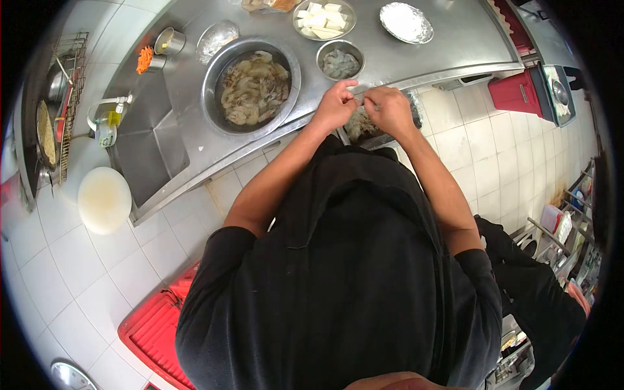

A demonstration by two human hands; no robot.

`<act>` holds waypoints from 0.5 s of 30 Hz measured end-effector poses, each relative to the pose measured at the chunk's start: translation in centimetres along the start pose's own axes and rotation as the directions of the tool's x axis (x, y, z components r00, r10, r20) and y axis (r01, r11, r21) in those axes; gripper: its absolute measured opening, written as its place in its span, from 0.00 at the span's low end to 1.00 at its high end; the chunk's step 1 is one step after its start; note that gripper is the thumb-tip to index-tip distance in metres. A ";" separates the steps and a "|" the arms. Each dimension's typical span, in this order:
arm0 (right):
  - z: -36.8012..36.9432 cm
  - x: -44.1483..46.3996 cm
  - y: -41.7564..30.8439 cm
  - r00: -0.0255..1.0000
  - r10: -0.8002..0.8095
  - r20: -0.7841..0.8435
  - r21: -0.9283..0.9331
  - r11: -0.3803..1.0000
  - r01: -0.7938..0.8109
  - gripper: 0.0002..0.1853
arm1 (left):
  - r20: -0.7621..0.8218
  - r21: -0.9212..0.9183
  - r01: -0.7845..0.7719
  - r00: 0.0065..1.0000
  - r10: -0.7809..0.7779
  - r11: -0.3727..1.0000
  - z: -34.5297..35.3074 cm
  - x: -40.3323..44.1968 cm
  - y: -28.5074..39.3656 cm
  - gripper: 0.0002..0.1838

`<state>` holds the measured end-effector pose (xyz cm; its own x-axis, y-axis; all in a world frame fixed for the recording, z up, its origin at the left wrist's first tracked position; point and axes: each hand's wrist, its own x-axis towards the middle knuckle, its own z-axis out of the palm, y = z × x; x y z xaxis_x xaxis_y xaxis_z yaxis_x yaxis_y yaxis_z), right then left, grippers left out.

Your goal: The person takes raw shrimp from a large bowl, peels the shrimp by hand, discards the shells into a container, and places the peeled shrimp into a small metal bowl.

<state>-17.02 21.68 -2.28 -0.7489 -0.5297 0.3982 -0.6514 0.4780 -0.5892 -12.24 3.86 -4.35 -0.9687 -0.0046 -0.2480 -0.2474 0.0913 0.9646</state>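
My left hand point(337, 104) is closed in a pinch, its index finger extended toward the right. Close beside it, my right hand point(389, 112) has its fingers pinched together. Between the fingertips shows a small greyish piece that looks like a shrimp point(359, 101), mostly hidden. Below the hands is a metal tray point(416, 110) with what look like shells and scraps point(359, 127), partly covered by my hands. Raw shrimp point(255, 91) fill a large metal bowl point(294, 81) to the left. A small metal bowl point(319, 64) just beyond my hands contains peeled shrimp point(340, 64).
On the steel counter point(448, 45) stand a bowl of pale cut blocks point(323, 21), a plate of white powder point(406, 23) and a tin of orange strips point(146, 60). A sink point(149, 146) lies left. Behind at right, a person's dark-clothed legs point(533, 279) are near shelves.
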 end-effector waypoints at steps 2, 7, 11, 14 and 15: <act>0.7 -0.1 0.3 1.000 0.016 0.002 0.004 1.000 -0.016 0.08 | 0.016 0.014 -0.004 1.000 0.004 1.000 -0.1 0.1 0.3 0.27; 1.9 -0.6 0.5 0.998 0.057 -0.008 0.010 0.998 -0.057 0.08 | 0.039 0.024 0.008 0.999 -0.009 1.000 -0.5 0.0 0.1 0.27; 2.7 -0.7 0.7 0.996 0.079 -0.051 -0.010 0.997 -0.080 0.07 | 0.023 0.068 -0.024 0.999 0.023 0.997 -0.2 -0.2 0.5 0.28; 2.6 -0.6 0.3 0.968 0.235 -0.083 0.000 0.972 -0.236 0.06 | 0.040 0.074 -0.029 0.999 0.026 0.997 -0.2 -0.1 0.7 0.28; 2.8 -0.8 0.6 0.947 0.308 -0.090 0.049 0.951 -0.305 0.06 | 0.044 0.078 -0.034 0.999 0.031 0.996 -0.1 -0.1 0.8 0.28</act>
<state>-16.49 20.45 -4.87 -0.9209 -0.2910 0.2593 -0.3855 0.5819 -0.7160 -12.32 3.81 -3.59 -0.9742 0.0422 -0.2217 -0.2118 0.1692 0.9626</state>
